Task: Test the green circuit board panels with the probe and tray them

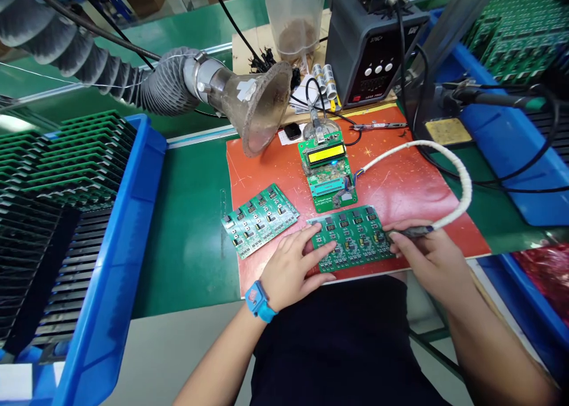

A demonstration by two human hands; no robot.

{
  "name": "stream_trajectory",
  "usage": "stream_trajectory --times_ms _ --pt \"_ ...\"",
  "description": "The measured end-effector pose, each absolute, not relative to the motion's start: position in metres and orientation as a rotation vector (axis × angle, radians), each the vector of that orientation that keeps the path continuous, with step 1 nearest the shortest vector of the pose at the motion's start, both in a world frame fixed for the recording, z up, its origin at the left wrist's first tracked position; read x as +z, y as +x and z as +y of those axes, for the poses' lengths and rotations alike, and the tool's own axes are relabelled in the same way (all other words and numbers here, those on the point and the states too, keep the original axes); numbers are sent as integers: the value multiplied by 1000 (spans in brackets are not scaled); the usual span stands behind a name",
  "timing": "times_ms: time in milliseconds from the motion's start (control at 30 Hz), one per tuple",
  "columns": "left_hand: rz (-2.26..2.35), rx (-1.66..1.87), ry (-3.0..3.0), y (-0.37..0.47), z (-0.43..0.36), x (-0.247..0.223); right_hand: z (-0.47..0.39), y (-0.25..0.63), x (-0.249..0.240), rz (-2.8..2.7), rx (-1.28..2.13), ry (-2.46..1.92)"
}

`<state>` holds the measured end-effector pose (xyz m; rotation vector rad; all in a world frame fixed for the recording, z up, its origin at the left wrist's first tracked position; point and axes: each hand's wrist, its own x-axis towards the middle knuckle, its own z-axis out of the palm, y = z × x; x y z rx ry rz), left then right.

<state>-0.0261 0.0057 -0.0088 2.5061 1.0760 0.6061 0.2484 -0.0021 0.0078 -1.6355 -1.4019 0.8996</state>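
A green circuit panel with several small displays lies on the red mat. My left hand rests on its left end, fingers spread over the board. My right hand pinches a dark probe at the panel's right edge; its tip is too small to make out. A white wrapped cable loops from the probe to a programmer board with a lit yellow screen, just behind the panel. A second circuit panel lies to the left, beyond my left hand.
Blue bins with stacked boards stand at the left and right. A fume extraction nozzle hangs over the mat's back left. Behind are a soldering unit, tweezers and black cables.
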Motion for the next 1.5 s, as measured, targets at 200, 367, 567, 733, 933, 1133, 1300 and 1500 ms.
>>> stream_trajectory --times_ms 200,367,567,733,933,1133,1300,1500 --pt "1082 614 2511 -25 6 -6 -5 239 19 -1319 853 -1612" --pt "1104 599 2505 -24 6 -4 -9 227 18 -1347 927 -1598" --pt "1092 608 2487 -24 6 -5 -8 225 11 -1425 901 -1642" --pt "1084 621 2505 -24 6 -6 -8 227 10 -1505 868 -1653" --pt "1089 625 2529 -25 6 -8 -3 227 9 -1559 859 -1666" --pt "1112 642 2471 -24 4 -7 -1 228 10 -1541 825 -1683" --pt "1109 664 2442 -24 4 -7 -2 230 11 -1509 912 -1624" --pt "1111 647 2438 -24 4 -6 -2 229 10 -1473 954 -1600"
